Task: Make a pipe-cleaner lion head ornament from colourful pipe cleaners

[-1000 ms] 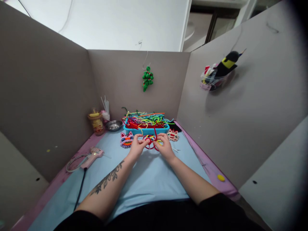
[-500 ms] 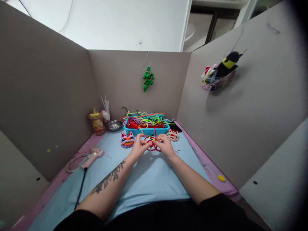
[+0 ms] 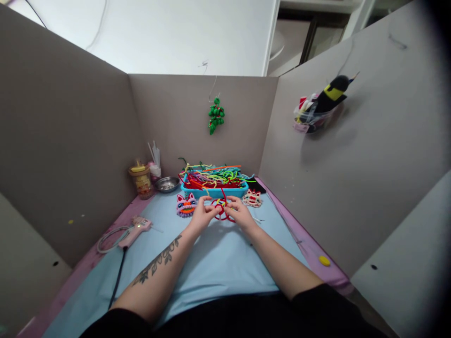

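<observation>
Between my hands, above the light blue cloth, is a looped red pipe cleaner shape with some yellow in it. One red end sticks up from it. My left hand pinches its left side with thumb and fingers. The right side is gripped by my right hand, fingers bent over the loops. Fingertips hide part of the shape. A purple, pink and orange pipe cleaner animal face lies left of my left hand. A cream and red animal face lies beyond my right hand.
A blue tray heaped with coloured pipe cleaners stands behind my hands. At left are a pink glue gun with its cord, a metal bowl and a lidded cup. Grey panels enclose the table on three sides.
The upright red end now leans a little to the left. My fingers have shifted slightly on the red shape; both hands stay in nearly the same place.
</observation>
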A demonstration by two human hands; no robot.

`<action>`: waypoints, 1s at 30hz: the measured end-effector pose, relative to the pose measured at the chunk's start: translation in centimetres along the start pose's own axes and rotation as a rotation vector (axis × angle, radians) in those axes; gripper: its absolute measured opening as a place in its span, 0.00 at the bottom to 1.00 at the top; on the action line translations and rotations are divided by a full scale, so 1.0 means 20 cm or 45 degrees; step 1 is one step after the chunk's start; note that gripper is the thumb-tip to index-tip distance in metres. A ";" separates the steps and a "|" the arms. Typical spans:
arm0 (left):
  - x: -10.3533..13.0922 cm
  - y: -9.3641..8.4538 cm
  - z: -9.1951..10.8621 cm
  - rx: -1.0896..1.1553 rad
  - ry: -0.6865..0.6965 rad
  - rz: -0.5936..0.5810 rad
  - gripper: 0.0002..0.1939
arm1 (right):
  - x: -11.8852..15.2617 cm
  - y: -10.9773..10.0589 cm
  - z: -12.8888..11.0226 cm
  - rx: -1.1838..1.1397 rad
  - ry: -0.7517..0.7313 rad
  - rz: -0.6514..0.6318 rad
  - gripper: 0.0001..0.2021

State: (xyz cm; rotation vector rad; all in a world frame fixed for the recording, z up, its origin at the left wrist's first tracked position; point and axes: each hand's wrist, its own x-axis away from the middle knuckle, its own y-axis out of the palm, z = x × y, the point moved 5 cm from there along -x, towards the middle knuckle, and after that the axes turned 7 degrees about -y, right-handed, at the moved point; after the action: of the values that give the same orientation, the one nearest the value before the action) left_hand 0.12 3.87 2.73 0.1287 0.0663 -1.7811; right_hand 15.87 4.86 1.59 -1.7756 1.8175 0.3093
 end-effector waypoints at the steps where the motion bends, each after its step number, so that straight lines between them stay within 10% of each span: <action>1: 0.00 0.00 0.00 -0.009 0.015 -0.017 0.28 | 0.00 0.00 0.00 -0.014 0.008 -0.012 0.10; 20: -0.01 -0.02 -0.01 -0.051 -0.007 0.067 0.42 | 0.01 0.03 -0.01 0.004 0.015 -0.070 0.10; 30: 0.00 -0.08 0.05 -0.053 0.093 0.337 0.29 | 0.01 0.00 0.03 -0.185 0.064 0.187 0.13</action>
State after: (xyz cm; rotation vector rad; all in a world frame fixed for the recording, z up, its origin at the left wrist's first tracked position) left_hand -1.48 4.09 3.74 0.1647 0.1328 -1.5101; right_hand 16.07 5.09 0.96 -1.7632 2.0108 0.4694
